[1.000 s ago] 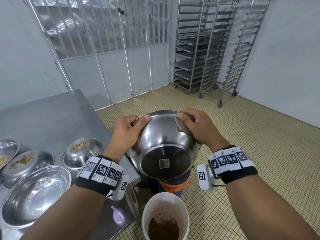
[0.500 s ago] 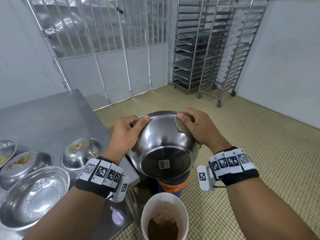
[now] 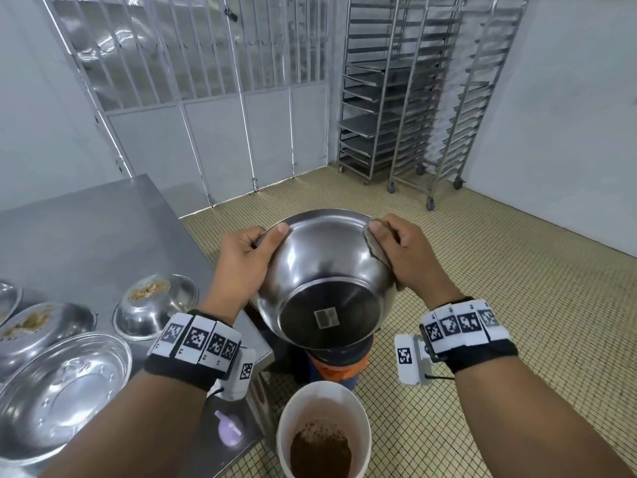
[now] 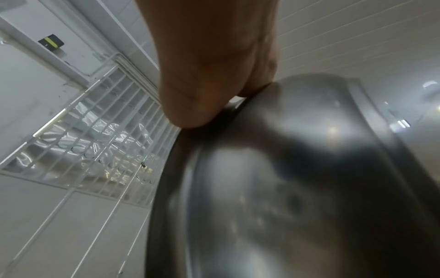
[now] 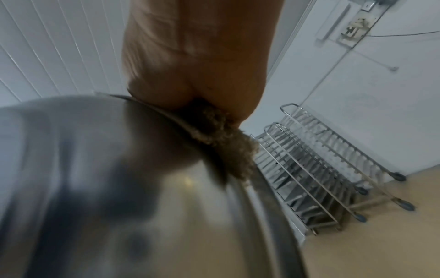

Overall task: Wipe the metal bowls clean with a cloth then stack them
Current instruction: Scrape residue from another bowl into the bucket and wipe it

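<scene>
steel round bowl (image 3: 324, 281) held tipped between both hands, base toward the person. left hand (image 3: 241, 267) grips its left rim; right hand (image 3: 410, 260) pinches brown fuzzy cloth (image 3: 377, 250) against right rim, above white bucket (image 3: 324, 429).

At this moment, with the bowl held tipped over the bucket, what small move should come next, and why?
Probably sweep the cloth under the right hand along the rim while the left hand steadies the held bowl: its inside faces away, so cleanliness is unconfirmed.
</scene>
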A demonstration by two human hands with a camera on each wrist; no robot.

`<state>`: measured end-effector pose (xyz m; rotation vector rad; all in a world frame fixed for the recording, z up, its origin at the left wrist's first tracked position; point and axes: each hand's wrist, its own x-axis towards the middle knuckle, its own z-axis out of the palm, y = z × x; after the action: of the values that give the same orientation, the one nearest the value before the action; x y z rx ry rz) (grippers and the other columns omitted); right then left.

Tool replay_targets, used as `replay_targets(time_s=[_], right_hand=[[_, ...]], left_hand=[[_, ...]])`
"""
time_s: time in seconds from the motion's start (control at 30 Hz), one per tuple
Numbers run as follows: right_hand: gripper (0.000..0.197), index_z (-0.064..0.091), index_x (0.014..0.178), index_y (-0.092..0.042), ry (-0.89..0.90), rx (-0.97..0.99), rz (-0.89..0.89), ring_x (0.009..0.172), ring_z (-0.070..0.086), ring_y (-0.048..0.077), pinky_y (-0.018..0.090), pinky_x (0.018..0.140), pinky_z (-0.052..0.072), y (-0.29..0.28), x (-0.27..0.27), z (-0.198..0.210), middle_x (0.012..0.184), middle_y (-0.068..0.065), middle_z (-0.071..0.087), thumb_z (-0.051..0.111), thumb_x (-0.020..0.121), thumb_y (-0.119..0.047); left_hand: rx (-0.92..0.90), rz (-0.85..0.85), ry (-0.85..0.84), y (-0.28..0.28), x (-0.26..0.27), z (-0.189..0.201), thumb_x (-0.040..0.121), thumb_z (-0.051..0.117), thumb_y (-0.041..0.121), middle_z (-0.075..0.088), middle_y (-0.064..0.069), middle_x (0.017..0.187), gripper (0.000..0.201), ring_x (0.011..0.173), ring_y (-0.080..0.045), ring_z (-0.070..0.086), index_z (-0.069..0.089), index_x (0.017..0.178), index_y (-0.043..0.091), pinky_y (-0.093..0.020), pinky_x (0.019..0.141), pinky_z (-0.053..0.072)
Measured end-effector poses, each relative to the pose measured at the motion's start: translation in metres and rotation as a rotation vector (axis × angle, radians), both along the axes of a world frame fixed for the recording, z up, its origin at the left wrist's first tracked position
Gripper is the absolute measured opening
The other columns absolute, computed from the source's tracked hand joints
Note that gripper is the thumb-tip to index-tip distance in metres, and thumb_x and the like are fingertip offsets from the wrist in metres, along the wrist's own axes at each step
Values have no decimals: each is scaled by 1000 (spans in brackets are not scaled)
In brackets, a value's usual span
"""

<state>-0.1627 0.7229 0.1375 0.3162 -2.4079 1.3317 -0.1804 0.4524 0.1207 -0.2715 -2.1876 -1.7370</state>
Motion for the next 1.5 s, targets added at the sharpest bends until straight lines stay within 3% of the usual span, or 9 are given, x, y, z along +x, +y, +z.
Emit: replay_targets(time_s=[0.17, 0.33, 0.43, 0.73, 0.9, 1.0, 1.2, 1.3, 1.5], right_hand=[[9, 64, 96, -40, 72, 318, 113, 78, 62, 3, 22, 69, 46, -19, -3, 24, 84, -15, 67, 58, 100, -45], [14, 68, 94, -32, -2, -59, 17, 74, 59, -7, 12, 68, 44, 1, -7, 10, 81, -18, 67, 59, 101, -40], [23, 71, 92, -23, -58, -260, -29, 75, 61, 5, 26, 73, 50, 10, -6, -9, 77, -16, 67, 56, 104, -35], [27, 73, 94, -21, 49, 201, 85, 80, 64, 13, 31, 74, 50, -12, -13, 14, 83, -5, 70, 61, 98, -44], [20, 69, 89, -30, 58, 75, 40, 77, 61, 6, 27, 72, 48, -6, -12, 7, 81, -10, 68, 59, 100, -44], [31, 69, 90, -24, 26, -57, 1, 80, 62, 15, 40, 77, 52, 2, -9, -8, 82, -7, 67, 54, 99, -50], [19, 61, 83, -43, 77, 102, 36, 73, 56, -9, 8, 68, 38, -4, -5, 20, 75, -30, 62, 59, 101, -38], [12, 67, 89, -36, 115, 171, 74, 74, 59, -4, 13, 68, 42, -11, -3, 25, 76, -20, 65, 62, 100, -39], [20, 67, 90, -32, 41, -99, 8, 79, 60, 4, 24, 76, 47, 2, 2, 0, 82, -16, 66, 54, 103, -39]], left_hand=[[-139, -28, 37, 23, 6, 1, 91, 74, 44, 40, 13, 41, 54, 40, -4, 34, 46, 53, 16, -17, 43, 27], [177, 47, -55, 3, -3, -3, 81, 78, 63, 54, -15, 61, 76, 55, -21, 47, 55, 70, -10, -35, 55, 39], [307, 58, -85, -5, -11, -5, 83, 76, 63, 55, -16, 72, 83, 65, -25, 46, 51, 79, -17, -42, 62, 38], [-345, -118, 109, 11, -13, 17, 95, 68, 46, 55, 10, 55, 42, 51, -4, 48, 63, 68, 14, -19, 50, 36], [-103, -28, 39, 3, -17, 16, 92, 76, 41, 51, -7, 53, 50, 51, -13, 44, 59, 63, 4, -27, 50, 35], [19, 31, 23, -4, -16, 13, 92, 75, 42, 47, -7, 57, 56, 53, -15, 41, 54, 65, -1, -27, 50, 34], [-84, -23, 47, 6, -7, 12, 93, 73, 48, 43, 5, 52, 56, 51, -9, 39, 49, 60, 9, -28, 50, 32], [-134, -14, 88, 12, -2, 17, 86, 72, 55, 39, 12, 48, 56, 48, -6, 35, 48, 57, 13, -23, 47, 29], [156, 41, 42, -10, -9, 8, 79, 78, 67, 55, -27, 64, 76, 60, -19, 47, 60, 70, -6, -36, 59, 40]])
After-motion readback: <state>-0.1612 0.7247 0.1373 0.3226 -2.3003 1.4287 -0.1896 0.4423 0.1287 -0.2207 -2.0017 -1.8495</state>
